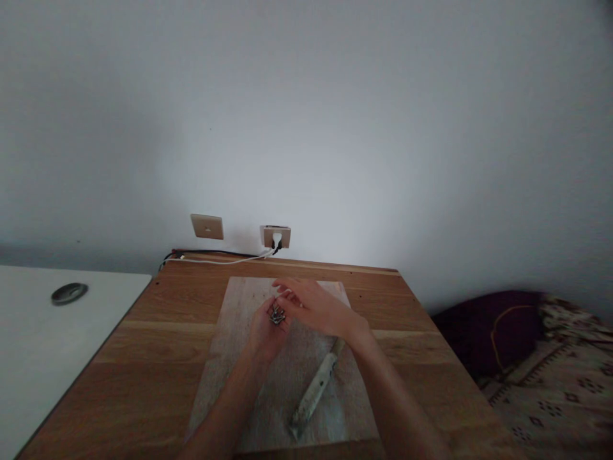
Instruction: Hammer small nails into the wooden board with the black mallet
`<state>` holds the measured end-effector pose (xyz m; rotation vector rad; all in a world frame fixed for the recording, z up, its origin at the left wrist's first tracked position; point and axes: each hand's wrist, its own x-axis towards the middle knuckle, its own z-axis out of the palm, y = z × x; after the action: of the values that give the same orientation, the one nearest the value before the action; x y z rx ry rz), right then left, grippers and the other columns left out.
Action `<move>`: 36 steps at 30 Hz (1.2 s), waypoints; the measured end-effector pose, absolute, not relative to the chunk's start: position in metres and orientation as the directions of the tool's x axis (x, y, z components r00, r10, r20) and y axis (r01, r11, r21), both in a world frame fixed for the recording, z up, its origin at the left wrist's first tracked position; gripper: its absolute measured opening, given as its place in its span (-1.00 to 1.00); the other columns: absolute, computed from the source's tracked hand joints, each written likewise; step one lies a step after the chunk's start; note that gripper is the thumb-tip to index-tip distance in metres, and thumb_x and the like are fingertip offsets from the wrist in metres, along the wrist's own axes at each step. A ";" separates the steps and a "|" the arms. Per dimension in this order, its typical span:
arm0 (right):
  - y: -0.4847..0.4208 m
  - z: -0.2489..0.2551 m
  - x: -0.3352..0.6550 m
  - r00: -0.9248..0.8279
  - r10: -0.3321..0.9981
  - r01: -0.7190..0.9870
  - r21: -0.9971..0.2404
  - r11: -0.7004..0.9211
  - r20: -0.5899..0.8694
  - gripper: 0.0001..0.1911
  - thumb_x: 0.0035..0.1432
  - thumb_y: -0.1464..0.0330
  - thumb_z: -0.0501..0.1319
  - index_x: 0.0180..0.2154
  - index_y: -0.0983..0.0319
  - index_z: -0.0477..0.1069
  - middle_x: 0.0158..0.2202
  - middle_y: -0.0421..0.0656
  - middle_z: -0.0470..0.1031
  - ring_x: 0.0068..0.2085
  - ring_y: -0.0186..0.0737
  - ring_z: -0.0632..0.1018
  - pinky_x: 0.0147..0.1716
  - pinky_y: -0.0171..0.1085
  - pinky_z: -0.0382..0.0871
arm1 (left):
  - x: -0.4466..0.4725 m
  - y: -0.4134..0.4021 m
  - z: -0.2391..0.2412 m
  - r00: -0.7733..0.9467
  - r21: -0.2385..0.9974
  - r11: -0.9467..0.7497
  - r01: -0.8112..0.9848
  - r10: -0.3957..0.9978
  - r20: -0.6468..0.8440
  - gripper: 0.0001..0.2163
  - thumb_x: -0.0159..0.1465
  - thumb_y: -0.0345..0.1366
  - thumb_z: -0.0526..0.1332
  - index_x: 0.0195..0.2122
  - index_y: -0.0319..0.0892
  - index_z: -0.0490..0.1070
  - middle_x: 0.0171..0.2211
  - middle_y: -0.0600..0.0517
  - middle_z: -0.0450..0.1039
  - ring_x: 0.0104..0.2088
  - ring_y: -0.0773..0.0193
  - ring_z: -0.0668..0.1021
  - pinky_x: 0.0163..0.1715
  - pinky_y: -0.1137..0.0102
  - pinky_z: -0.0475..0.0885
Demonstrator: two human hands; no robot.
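Small metal pieces (276, 314), looking like nails or screws, lie in a heap in the cupped palm of my left hand (266, 329). My right hand (318, 308) reaches over from the right, its bent fingers and thumb close above that palm. A thin whitish bit (285, 293) shows at its fingertips; its kind is too small to make out. Both hands are over a pale, worn board (242, 383). On the board, below my right hand, rests a long tool with a scuffed whitish body (313, 393); its upper end is partly hidden by my right wrist.
The board lies on a wooden table (143, 364) against a wall. A plugged-in white cable (220, 261) runs along the back edge from a socket (283, 237). To the left stands a white desk (62, 351) with a dark oval grommet (69, 293); patterned fabric (565, 383) lies at right.
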<state>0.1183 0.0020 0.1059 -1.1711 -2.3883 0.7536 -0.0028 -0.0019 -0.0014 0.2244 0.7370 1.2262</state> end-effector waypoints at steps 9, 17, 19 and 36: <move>-0.044 0.060 0.174 -0.239 0.948 0.482 -0.822 0.305 0.212 -0.79 0.35 0.32 0.12 -0.16 0.20 0.53 -0.22 -0.12 0.59 -0.24 -0.22 0.59 -0.25 -0.28 0.44 | -0.011 -0.008 -0.020 0.247 0.896 -0.138 0.423 0.968 0.033 -0.78 0.29 -0.33 0.16 -0.53 -0.14 0.31 -0.51 0.05 0.32 -0.42 0.23 0.41 -0.30 0.34 0.33; -0.109 0.007 0.227 0.188 0.965 0.442 -0.893 0.082 0.181 -0.60 0.31 0.09 0.19 0.02 0.17 0.54 0.10 0.07 0.55 -0.23 -0.11 0.63 -0.31 -0.20 0.55 | -0.032 -0.042 -0.015 0.412 0.603 -0.383 0.699 0.906 0.098 -0.80 0.32 -0.33 0.20 -0.08 -0.08 0.54 0.03 -0.15 0.56 0.11 -0.07 0.50 0.18 0.01 0.31; -0.129 -0.006 0.243 0.312 0.938 0.463 -0.887 -0.007 0.155 -0.50 0.28 0.03 0.19 0.12 0.15 0.48 -0.01 0.03 0.62 -0.27 -0.10 0.65 -0.29 -0.17 0.58 | -0.044 -0.062 -0.020 0.388 0.540 -0.415 0.732 0.906 0.170 -0.70 0.32 -0.29 0.22 0.07 -0.01 0.50 0.19 -0.12 0.48 0.25 -0.09 0.42 0.30 -0.09 0.19; -0.167 -0.088 0.227 0.217 0.911 0.949 -0.293 -0.113 0.352 -0.51 0.39 0.07 -0.03 0.12 0.16 0.44 0.17 0.17 0.49 0.32 0.35 0.36 0.11 0.38 0.31 | -0.162 -0.160 -0.056 0.212 0.323 -0.310 0.894 0.928 0.305 -0.61 0.34 -0.22 0.16 0.18 0.05 0.50 0.13 -0.06 0.58 0.29 -0.03 0.46 0.43 -0.13 0.04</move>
<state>0.2267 -0.1673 -0.0875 -2.0470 -1.7158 -0.1147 -0.1622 -0.1603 -0.0555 2.3853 1.7982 0.6901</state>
